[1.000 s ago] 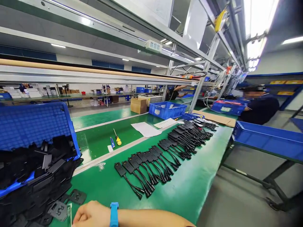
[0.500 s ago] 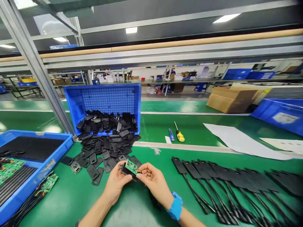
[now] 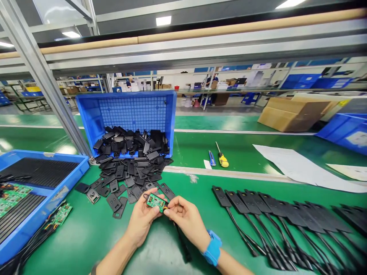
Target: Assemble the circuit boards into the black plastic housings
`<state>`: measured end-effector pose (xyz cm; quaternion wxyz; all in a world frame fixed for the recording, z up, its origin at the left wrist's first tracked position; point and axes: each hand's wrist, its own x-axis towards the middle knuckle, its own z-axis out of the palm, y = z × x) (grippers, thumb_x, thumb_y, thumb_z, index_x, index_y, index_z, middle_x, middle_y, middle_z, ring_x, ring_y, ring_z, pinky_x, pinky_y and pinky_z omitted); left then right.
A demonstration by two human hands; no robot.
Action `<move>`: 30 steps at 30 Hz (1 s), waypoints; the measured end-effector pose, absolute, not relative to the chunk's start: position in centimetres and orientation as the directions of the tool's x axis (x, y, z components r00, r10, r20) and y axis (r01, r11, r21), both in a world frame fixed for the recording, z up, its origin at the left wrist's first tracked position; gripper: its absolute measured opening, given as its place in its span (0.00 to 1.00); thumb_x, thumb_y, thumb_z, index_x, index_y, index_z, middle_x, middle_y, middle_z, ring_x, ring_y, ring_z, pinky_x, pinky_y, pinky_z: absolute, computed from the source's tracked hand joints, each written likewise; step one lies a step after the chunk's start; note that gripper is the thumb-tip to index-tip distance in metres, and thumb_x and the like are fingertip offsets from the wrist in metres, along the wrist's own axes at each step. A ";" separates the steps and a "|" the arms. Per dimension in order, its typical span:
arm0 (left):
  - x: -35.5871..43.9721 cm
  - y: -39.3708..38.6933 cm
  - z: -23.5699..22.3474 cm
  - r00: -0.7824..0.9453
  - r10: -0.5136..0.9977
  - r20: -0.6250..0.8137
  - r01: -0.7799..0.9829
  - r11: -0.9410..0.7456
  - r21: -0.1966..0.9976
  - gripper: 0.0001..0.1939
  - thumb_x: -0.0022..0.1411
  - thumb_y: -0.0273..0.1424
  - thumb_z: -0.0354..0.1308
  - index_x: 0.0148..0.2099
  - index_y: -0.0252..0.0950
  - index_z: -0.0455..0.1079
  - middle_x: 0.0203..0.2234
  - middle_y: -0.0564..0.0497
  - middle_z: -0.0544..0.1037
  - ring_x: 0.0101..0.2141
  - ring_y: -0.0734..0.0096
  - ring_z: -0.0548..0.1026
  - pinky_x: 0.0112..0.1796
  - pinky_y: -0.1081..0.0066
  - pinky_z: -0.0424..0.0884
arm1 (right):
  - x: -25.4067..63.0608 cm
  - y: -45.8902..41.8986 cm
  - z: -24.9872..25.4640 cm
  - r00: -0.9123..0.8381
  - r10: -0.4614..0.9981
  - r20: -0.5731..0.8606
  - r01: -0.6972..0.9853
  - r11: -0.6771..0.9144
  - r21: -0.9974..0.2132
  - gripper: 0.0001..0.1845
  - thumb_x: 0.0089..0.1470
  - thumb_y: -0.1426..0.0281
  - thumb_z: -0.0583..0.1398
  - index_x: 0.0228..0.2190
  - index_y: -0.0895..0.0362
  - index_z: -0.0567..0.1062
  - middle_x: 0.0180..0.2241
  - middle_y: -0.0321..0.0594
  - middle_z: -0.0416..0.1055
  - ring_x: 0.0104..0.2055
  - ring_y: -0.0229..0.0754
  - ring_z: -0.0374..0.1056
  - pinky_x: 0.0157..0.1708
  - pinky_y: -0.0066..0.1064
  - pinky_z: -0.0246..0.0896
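Observation:
A small green circuit board (image 3: 156, 201) with a two-digit display lies face up in my left hand (image 3: 141, 219). My left thumb presses its lower edge, and part of a black plastic case shows around the board. My right hand (image 3: 187, 221) pinches the black cable (image 3: 181, 242) where its coloured wires meet the board. That cable hangs down below my right hand toward the bench. Just beyond my hands lies a spread of loose black plastic case parts (image 3: 137, 172).
A tipped blue crate (image 3: 173, 126) spills case parts at the back. Left stands a blue tray (image 3: 71, 173) with boards and black parts. Finished-looking black cased units (image 3: 243, 202) with cables line the right. A yellow screwdriver (image 3: 223, 160), blue cutter (image 3: 212, 158) and paper (image 3: 301, 168) lie behind.
The board has tilted flatter and turned more to face me, with its display showing. My left thumb has moved onto its edge. More of the hanging cable shows, and the head view has shifted slightly.

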<state>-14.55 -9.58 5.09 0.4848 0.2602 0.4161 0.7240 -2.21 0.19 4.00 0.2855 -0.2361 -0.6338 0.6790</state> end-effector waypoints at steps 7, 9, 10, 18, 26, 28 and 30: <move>-14.1 -9.5 4.7 -0.464 0.881 -0.090 -0.487 -0.169 0.857 0.17 0.61 0.34 0.59 0.51 0.35 0.65 0.43 0.42 0.75 0.45 0.61 0.73 0.45 0.63 0.70 | -2.7 -0.3 3.0 -0.718 0.696 0.020 -0.128 -0.104 -0.986 0.18 0.41 0.62 0.69 0.24 0.58 0.67 0.22 0.31 0.64 0.24 0.33 0.60 0.25 0.24 0.55; -14.0 -9.3 4.5 -0.488 0.866 -0.103 -0.479 -0.168 0.861 0.16 0.61 0.35 0.58 0.50 0.34 0.65 0.42 0.41 0.75 0.44 0.60 0.73 0.43 0.64 0.71 | -2.9 -0.3 2.6 -0.718 0.696 0.024 -0.148 -0.119 -0.982 0.19 0.40 0.63 0.70 0.24 0.58 0.66 0.23 0.30 0.64 0.25 0.32 0.59 0.26 0.24 0.55; -14.0 -9.2 4.4 -0.499 0.860 -0.108 -0.472 -0.165 0.866 0.16 0.61 0.35 0.58 0.49 0.33 0.65 0.42 0.41 0.75 0.44 0.59 0.74 0.42 0.64 0.72 | -3.0 -0.4 2.4 -0.717 0.696 0.025 -0.155 -0.124 -0.980 0.19 0.39 0.63 0.70 0.24 0.58 0.66 0.22 0.29 0.63 0.24 0.32 0.59 0.26 0.24 0.54; -14.0 -9.2 4.2 -0.622 0.781 -0.055 -0.259 -0.138 0.956 0.21 0.59 0.40 0.59 0.49 0.36 0.61 0.41 0.41 0.77 0.41 0.58 0.77 0.37 0.65 0.74 | -3.0 -0.3 1.8 -0.848 0.492 -0.197 0.103 -0.212 -0.972 0.23 0.46 0.50 0.62 0.24 0.57 0.65 0.17 0.31 0.64 0.15 0.33 0.58 0.16 0.24 0.50; -14.8 -9.1 4.1 -0.587 0.807 -0.065 -0.188 -0.058 0.980 0.23 0.61 0.44 0.55 0.53 0.38 0.56 0.40 0.42 0.78 0.41 0.57 0.77 0.38 0.61 0.75 | -3.1 -0.1 2.3 -0.788 0.610 -0.087 0.050 -0.076 -0.996 0.19 0.44 0.58 0.66 0.16 0.59 0.70 0.14 0.30 0.62 0.15 0.30 0.52 0.17 0.23 0.46; -15.1 -9.3 4.2 -0.583 0.811 -0.057 -0.141 -0.032 0.989 0.24 0.59 0.46 0.56 0.52 0.38 0.58 0.40 0.43 0.78 0.41 0.57 0.77 0.38 0.62 0.75 | -3.3 -0.3 2.3 -0.777 0.626 -0.074 0.053 -0.052 -0.997 0.18 0.44 0.59 0.66 0.16 0.60 0.73 0.13 0.30 0.62 0.15 0.30 0.53 0.17 0.23 0.47; -15.3 -9.3 4.1 -0.608 0.794 0.004 -0.004 -0.008 1.000 0.26 0.55 0.47 0.59 0.51 0.38 0.61 0.39 0.45 0.78 0.40 0.57 0.77 0.39 0.63 0.75 | -3.5 -0.2 2.3 -0.757 0.652 -0.028 0.055 0.020 -0.998 0.17 0.43 0.59 0.67 0.17 0.59 0.76 0.13 0.29 0.63 0.16 0.30 0.54 0.17 0.22 0.49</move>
